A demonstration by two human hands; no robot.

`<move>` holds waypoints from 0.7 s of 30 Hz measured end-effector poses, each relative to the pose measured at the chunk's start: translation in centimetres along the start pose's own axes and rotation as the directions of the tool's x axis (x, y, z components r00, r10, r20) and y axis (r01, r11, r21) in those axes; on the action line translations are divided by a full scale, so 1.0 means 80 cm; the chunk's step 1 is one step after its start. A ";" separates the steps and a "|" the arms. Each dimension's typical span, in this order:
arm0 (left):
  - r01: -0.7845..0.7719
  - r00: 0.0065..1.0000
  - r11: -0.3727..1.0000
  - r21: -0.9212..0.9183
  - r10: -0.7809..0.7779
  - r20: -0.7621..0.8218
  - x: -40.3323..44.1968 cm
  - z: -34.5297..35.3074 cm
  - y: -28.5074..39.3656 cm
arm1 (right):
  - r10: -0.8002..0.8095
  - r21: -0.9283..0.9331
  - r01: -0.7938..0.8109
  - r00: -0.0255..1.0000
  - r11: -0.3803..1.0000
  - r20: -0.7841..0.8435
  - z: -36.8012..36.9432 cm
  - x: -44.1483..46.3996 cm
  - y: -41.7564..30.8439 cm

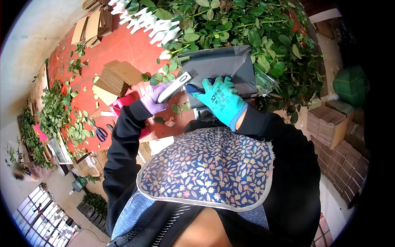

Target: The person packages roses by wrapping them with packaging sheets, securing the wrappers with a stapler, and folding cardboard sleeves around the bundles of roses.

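My left hand (154,100), in a purple glove, is closed around a long white-and-grey tool that looks like a stapler (176,87). The tool's far end reaches the left edge of a dark grey wrapping sheet (222,61) with a glossy, clear film. In a teal glove with dark fingertips, my right hand (221,99) grips the sheet's near part, fingers bent over it and thumb toward the tool. What lies beneath that hand is hidden. A white rose (165,54) lies just beyond the sheet's left corner.
Leafy rose stems (263,29) pile up behind and right of the sheet on the red table (96,57). Cardboard pieces (117,78) are stacked left of my left hand, near scissors (101,133). White-wrapped heads (150,24) line the back. Boxes (329,121) stand at right.
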State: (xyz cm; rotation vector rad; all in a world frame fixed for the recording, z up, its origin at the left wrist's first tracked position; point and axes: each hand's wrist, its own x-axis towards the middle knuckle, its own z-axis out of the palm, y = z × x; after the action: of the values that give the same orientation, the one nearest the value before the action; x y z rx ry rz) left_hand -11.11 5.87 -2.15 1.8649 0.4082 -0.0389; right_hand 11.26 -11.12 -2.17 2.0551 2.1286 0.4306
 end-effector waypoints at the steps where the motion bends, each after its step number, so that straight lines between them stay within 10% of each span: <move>1: -0.001 1.000 1.000 -0.002 0.001 0.000 0.004 -0.003 0.002 | 0.007 0.005 -0.007 1.000 1.000 -0.028 0.003 -0.001 -0.002; 6: -0.058 0.964 0.995 -0.078 0.076 0.255 0.015 -0.020 -0.002 | 0.153 0.219 -0.185 0.976 0.958 0.155 -0.032 -0.006 -0.002; 21: 0.068 0.926 0.996 -0.064 -0.039 0.375 0.023 -0.039 -0.011 | 0.081 0.287 -0.112 0.990 0.951 0.118 0.005 -0.028 -0.015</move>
State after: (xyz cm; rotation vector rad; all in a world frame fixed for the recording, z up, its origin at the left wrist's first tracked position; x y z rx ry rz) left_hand -10.16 9.45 -2.35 1.7221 0.1917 -0.4057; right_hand 10.34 -13.32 -3.09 2.2870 2.1442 0.0141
